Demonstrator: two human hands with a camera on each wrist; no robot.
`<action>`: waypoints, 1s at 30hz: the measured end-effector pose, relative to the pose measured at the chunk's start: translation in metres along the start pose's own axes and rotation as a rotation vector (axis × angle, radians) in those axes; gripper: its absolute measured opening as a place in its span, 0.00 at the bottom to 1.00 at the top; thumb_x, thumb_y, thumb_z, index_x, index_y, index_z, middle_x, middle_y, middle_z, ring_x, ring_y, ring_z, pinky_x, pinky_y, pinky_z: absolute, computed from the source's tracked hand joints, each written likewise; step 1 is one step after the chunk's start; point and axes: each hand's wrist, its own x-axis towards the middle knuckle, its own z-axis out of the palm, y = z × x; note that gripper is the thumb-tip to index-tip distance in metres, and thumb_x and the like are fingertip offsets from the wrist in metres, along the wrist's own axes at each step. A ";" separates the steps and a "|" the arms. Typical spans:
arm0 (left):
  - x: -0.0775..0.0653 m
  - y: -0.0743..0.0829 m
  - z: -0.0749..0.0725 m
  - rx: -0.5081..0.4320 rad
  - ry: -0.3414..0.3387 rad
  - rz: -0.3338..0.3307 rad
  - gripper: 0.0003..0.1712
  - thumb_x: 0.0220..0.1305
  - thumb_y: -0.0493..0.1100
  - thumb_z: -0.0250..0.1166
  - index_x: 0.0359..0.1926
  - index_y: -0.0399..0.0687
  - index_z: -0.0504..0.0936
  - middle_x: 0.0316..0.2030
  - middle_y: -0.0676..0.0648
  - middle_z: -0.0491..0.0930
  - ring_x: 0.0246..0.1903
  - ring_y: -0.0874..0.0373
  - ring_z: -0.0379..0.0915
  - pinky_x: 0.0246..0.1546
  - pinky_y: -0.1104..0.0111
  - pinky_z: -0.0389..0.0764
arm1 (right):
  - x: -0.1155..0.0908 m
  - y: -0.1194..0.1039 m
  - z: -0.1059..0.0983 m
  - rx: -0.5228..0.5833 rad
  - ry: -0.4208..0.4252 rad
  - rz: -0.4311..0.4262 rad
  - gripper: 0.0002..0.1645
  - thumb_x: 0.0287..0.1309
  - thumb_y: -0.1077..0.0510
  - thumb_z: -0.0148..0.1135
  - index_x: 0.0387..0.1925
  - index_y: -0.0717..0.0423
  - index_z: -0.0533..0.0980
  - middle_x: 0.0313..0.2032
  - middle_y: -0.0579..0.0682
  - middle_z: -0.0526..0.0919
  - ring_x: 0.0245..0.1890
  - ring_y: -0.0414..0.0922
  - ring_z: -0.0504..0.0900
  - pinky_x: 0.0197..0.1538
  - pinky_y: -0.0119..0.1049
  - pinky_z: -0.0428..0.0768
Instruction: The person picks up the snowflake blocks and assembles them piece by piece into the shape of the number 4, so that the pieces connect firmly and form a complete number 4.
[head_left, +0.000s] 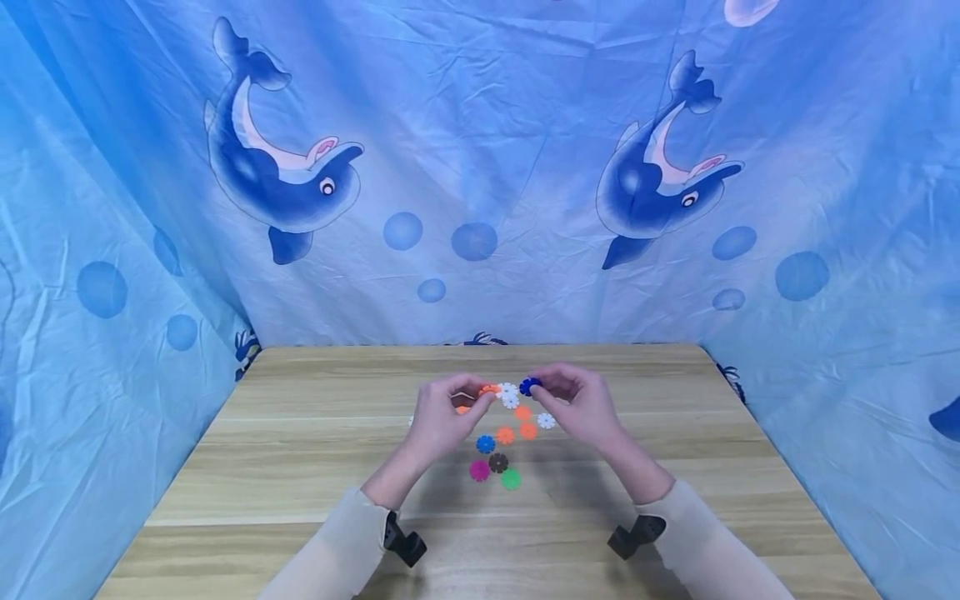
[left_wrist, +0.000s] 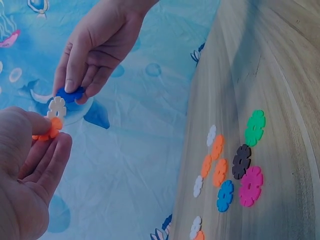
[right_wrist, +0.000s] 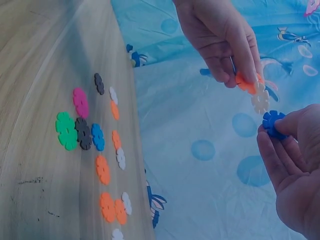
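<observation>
Raised in front of me, my left hand pinches an orange notched flower disc between thumb and fingers. A white notched disc is joined to its edge and sticks out toward the other hand. My right hand grips a dark blue notched disc between thumb and fingertips. The blue disc's edge is right at the white one in both wrist views. Both hands are above the table, facing each other.
On the wooden table below lie several loose discs, including blue, magenta, dark brown, green, orange and white. A blue dolphin-print curtain encloses the table's back and sides.
</observation>
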 end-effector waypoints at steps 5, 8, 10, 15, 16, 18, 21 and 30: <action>0.000 0.000 0.001 0.002 -0.011 0.006 0.04 0.67 0.38 0.75 0.42 0.47 0.91 0.37 0.48 0.92 0.37 0.57 0.90 0.42 0.72 0.91 | 0.000 0.001 0.002 0.013 -0.001 -0.006 0.10 0.64 0.67 0.73 0.47 0.61 0.87 0.40 0.61 0.93 0.39 0.50 0.94 0.46 0.31 0.91; -0.001 0.000 0.001 0.001 -0.014 0.006 0.04 0.67 0.37 0.75 0.42 0.47 0.91 0.37 0.48 0.92 0.37 0.57 0.90 0.42 0.70 0.92 | -0.001 0.000 0.002 0.019 -0.005 0.001 0.10 0.64 0.67 0.73 0.47 0.62 0.87 0.40 0.61 0.93 0.39 0.55 0.94 0.46 0.31 0.91; -0.002 0.000 0.001 -0.003 -0.015 0.003 0.04 0.68 0.37 0.75 0.42 0.47 0.91 0.37 0.48 0.92 0.37 0.57 0.90 0.42 0.69 0.92 | -0.001 0.000 0.002 0.027 -0.007 0.005 0.10 0.64 0.68 0.73 0.47 0.62 0.87 0.41 0.62 0.93 0.40 0.58 0.93 0.46 0.31 0.91; -0.002 0.000 0.001 -0.010 -0.014 -0.001 0.04 0.68 0.38 0.74 0.43 0.47 0.91 0.37 0.49 0.92 0.37 0.57 0.90 0.43 0.67 0.92 | -0.002 0.000 0.004 0.041 -0.014 -0.006 0.10 0.63 0.69 0.72 0.47 0.64 0.86 0.41 0.63 0.92 0.39 0.52 0.94 0.47 0.32 0.91; -0.002 0.000 0.002 -0.014 -0.016 -0.003 0.04 0.68 0.38 0.74 0.43 0.47 0.91 0.37 0.49 0.92 0.36 0.57 0.90 0.43 0.67 0.92 | -0.002 0.000 0.004 0.046 -0.017 -0.007 0.10 0.63 0.69 0.72 0.47 0.64 0.86 0.41 0.63 0.92 0.40 0.51 0.94 0.47 0.33 0.91; -0.002 0.000 0.002 -0.019 -0.021 -0.005 0.04 0.68 0.37 0.74 0.43 0.47 0.91 0.36 0.48 0.92 0.36 0.57 0.90 0.43 0.67 0.92 | -0.003 0.000 0.004 0.053 -0.026 -0.011 0.10 0.64 0.69 0.72 0.47 0.64 0.86 0.42 0.63 0.92 0.40 0.46 0.94 0.48 0.33 0.91; -0.001 0.000 0.003 -0.027 -0.028 -0.011 0.03 0.68 0.37 0.74 0.42 0.46 0.91 0.36 0.48 0.92 0.36 0.57 0.90 0.43 0.66 0.93 | -0.004 0.000 0.004 0.055 -0.036 -0.010 0.10 0.64 0.69 0.72 0.47 0.63 0.86 0.42 0.62 0.92 0.40 0.42 0.93 0.49 0.33 0.91; 0.000 0.000 0.003 -0.061 -0.037 -0.043 0.04 0.68 0.37 0.74 0.43 0.47 0.91 0.36 0.48 0.92 0.36 0.57 0.90 0.45 0.63 0.93 | -0.004 0.001 0.002 0.085 -0.039 -0.007 0.10 0.65 0.69 0.71 0.47 0.63 0.86 0.42 0.63 0.92 0.39 0.39 0.93 0.47 0.34 0.92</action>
